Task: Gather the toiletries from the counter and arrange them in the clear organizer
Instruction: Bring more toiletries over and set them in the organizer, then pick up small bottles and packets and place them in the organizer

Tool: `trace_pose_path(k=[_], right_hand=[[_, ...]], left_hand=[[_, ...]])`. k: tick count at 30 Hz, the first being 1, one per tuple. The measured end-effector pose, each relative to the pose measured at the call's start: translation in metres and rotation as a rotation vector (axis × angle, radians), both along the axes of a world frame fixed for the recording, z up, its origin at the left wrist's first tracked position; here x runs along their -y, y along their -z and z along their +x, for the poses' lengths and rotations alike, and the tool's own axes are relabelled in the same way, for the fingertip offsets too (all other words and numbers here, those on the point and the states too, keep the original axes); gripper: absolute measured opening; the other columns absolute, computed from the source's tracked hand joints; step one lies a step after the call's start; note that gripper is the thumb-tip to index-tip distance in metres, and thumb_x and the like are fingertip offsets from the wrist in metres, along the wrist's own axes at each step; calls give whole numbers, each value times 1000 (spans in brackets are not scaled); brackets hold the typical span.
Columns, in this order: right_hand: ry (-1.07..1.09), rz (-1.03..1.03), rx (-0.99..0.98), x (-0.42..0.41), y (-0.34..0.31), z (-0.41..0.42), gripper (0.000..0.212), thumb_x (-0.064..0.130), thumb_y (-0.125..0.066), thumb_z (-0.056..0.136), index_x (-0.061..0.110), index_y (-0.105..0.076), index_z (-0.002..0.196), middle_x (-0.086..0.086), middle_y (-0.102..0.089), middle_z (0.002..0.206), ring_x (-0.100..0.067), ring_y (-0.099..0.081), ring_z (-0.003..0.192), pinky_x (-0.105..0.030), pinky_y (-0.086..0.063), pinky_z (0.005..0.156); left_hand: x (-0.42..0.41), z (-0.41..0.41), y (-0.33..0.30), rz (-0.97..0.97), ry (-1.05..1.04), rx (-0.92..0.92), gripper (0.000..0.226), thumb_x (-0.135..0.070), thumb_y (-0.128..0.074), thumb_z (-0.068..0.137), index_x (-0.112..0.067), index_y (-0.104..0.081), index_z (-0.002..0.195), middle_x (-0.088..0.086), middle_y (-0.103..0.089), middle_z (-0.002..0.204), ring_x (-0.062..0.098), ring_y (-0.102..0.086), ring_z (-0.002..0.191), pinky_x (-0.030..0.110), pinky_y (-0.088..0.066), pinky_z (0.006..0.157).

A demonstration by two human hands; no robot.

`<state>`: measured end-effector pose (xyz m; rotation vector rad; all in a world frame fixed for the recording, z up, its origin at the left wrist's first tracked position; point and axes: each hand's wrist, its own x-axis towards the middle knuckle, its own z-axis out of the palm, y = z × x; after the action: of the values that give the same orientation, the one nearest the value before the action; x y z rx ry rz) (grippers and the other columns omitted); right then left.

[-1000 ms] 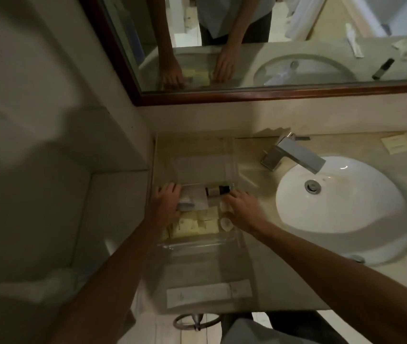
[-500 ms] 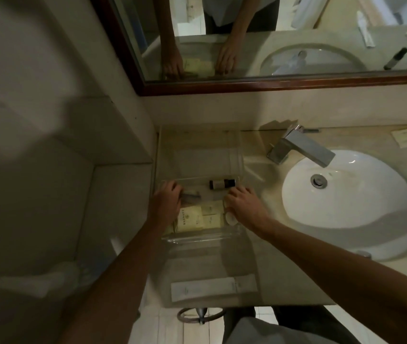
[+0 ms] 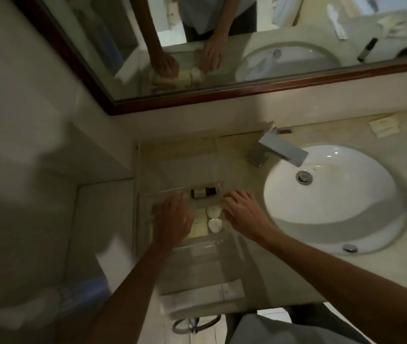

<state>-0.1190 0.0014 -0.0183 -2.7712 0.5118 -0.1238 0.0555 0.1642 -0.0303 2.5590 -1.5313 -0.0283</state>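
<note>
Clear organizer at worktop's left end, beside sink. Our left hand flat over yellow packets, fingers released, likely squaring them. Right hand loose at organizer's right wall, steadying; grasps nothing. Small bottle lies in far compartment.

Your hands and forearms
Your left hand and right hand are bare; forearms unsleeved, no rings visible
</note>
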Motion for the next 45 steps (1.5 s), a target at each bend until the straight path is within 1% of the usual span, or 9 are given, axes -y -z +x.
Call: trace_pose_path(k=[7,14,18,22,27,30,32,36,45], right_hand=[[275,28,153,102,-24,-164,20,11,-66,82,13,-67,101,-6,-63,106,-24,-54,99,-33,-44,83],[674,-6,89,241,-32,-401,17,7,-65,80,14,-68,95,-3,-62,96,-22,-58,85,-32,-48,70],[943,-38,-3,307,-15,-507,19,19,-58,81,15,-69,96,-4,-63,94,-28,-61,80,-36,-50,64],[1160,56,-234,370,4,-575,39,23,-66,78,18,-59,116,-11,-57,119,-35,-55,102,-43,-50,80],[1008,61,-404,414,30,-595,60,18,-58,89,22,-37,144,-9,-36,150,-34,-37,129,-54,-39,99],[940,43,-399,429,31,-587,66,21,-60,89,25,-31,148,-9,-42,145,-33,-39,127,-50,-38,100],[838,7,-420,434,28,-574,59,38,-60,90,24,-40,143,-11,-48,136,-32,-42,121,-46,-38,98],[735,25,-371,438,28,-544,62,54,-62,85,21,-48,136,-10,-47,137,-31,-43,121,-46,-41,96],[767,246,-202,419,30,-498,78,44,-77,75,24,-41,142,-8,-39,143,-28,-36,129,-44,-38,103]], left_hand=[[186,-174,-23,-226,430,-197,43,-23,-65,80,-13,-54,121,9,-58,124,25,-51,114,36,-38,91],[379,-361,-23,-83,722,-267,55,-19,-60,75,-11,-48,129,10,-54,126,28,-51,115,37,-38,93],[468,-433,-10,-77,529,-518,69,-24,-66,77,-10,-37,138,13,-46,135,28,-46,123,39,-44,98],[524,-463,16,11,259,-829,82,-33,-76,75,-12,-33,141,12,-47,137,28,-50,122,46,-46,100],[541,-469,39,111,284,-800,68,-21,-80,70,-16,-49,130,7,-57,126,24,-56,114,40,-47,97],[540,-470,42,84,367,-749,41,-22,-74,79,-16,-60,117,5,-62,114,24,-58,107,34,-45,91],[542,-469,42,92,387,-741,33,-23,-72,80,-14,-64,110,6,-63,109,25,-59,103,34,-46,88],[544,-464,40,128,415,-740,33,-23,-74,79,-12,-65,109,7,-64,109,24,-59,102,37,-48,88],[529,-457,36,184,576,-796,40,-4,-70,74,-12,-64,112,8,-65,109,23,-62,100,36,-50,93]])
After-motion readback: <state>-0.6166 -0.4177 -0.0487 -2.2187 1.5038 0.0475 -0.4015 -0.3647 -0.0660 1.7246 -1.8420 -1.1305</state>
